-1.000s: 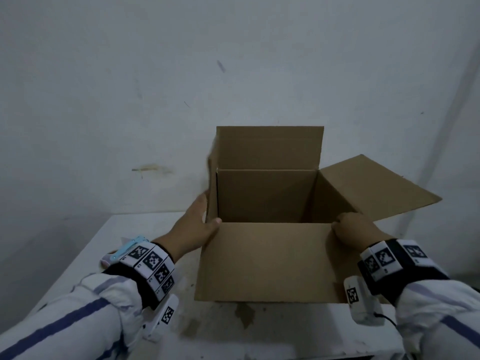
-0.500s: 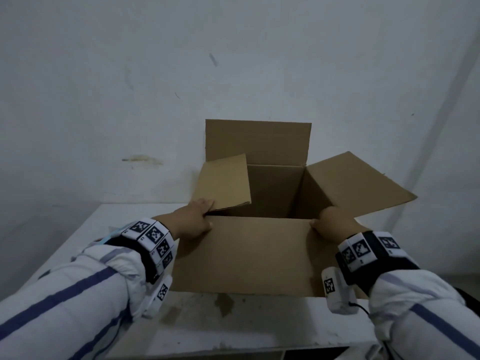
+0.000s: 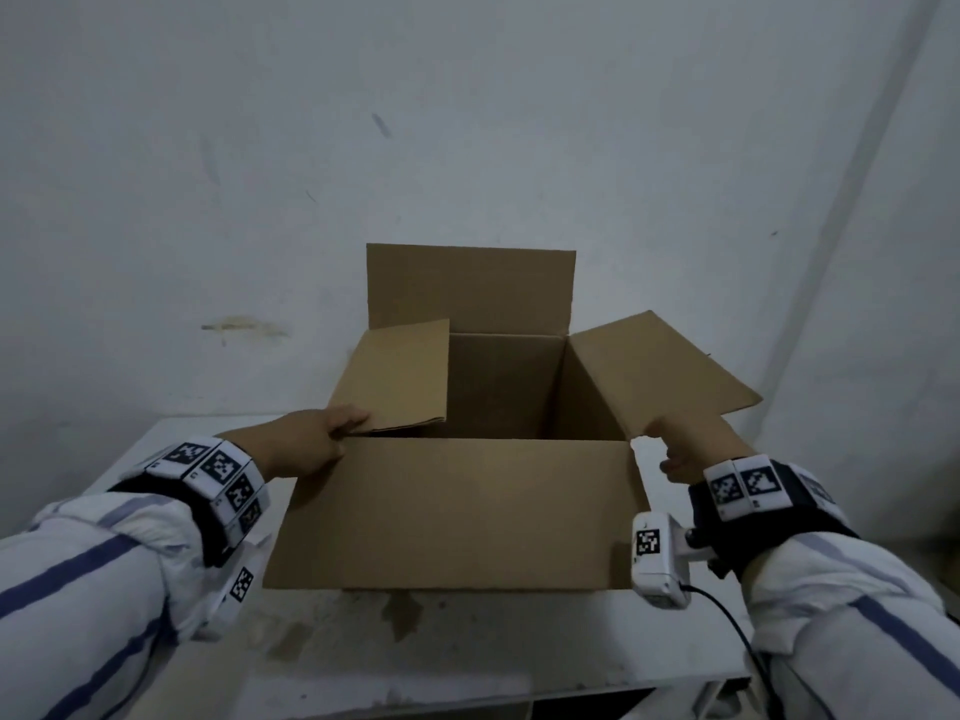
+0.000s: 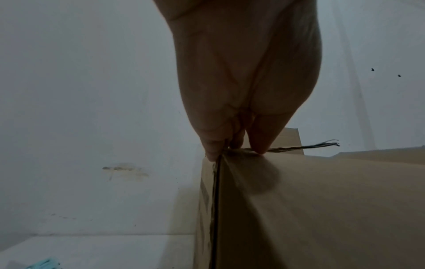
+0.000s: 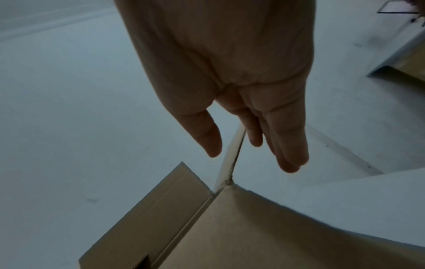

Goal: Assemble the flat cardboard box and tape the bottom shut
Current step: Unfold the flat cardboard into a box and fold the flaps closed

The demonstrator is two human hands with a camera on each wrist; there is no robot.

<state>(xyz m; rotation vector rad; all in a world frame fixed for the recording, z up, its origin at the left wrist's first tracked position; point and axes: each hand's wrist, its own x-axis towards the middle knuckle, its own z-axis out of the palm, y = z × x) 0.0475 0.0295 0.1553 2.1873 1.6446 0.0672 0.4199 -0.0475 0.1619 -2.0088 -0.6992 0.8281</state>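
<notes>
Folded further inward than a moment ago, the left flap (image 3: pixel 395 379) now slopes over the opening of the cardboard box (image 3: pixel 457 511), which stands on a white table (image 3: pixel 171 449) against a wall. At its near corner the left hand (image 3: pixel 306 441) pinches the flap's edge. Beside the right flap (image 3: pixel 660 376), the right hand (image 3: pixel 691 449) has let go, fingers straight and holding nothing.
</notes>
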